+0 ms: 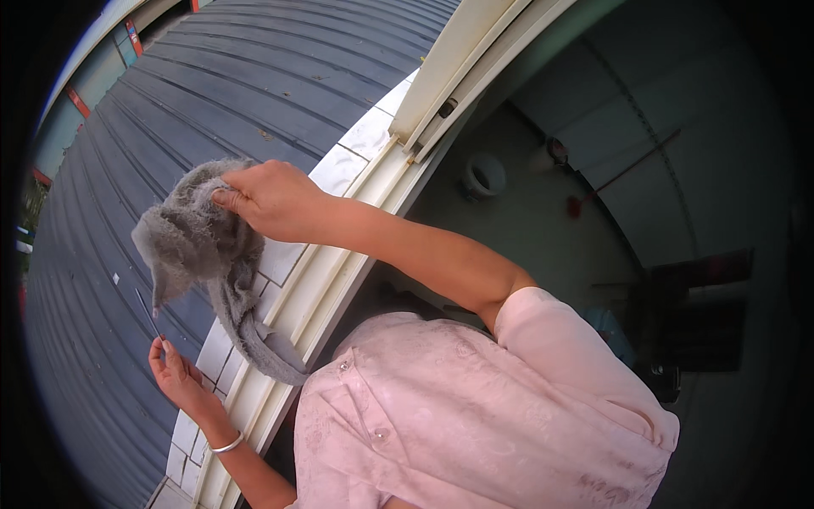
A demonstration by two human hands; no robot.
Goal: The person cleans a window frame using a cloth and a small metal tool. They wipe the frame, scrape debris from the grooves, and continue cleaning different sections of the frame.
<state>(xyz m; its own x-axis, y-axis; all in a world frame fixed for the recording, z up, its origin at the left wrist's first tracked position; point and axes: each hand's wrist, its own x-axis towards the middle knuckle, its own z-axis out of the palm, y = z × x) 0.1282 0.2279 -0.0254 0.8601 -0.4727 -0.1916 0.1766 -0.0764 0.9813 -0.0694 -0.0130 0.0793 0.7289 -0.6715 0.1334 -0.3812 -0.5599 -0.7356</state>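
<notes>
My right hand [280, 197] pinches a frayed grey rag [197, 235] between thumb and fingers, holding it up over the window ledge. The rag's long tail hangs across the sliding window track [331, 254] toward my shirt. Lower on the left, my left hand [178, 375] holds a thin dark rod [147, 312] by its end in the fingertips. The rod points up and outward, close beside a hanging corner of the rag. Whether the two touch I cannot tell. A pale bangle sits on my left wrist.
White tiles [343, 168] line the outer sill, with a ribbed grey metal roof [254, 83] beyond. A cream window frame [458, 70] stands at the upper right. Indoors, a white bucket [484, 175] and a long-handled red tool [626, 168] are in the dim room.
</notes>
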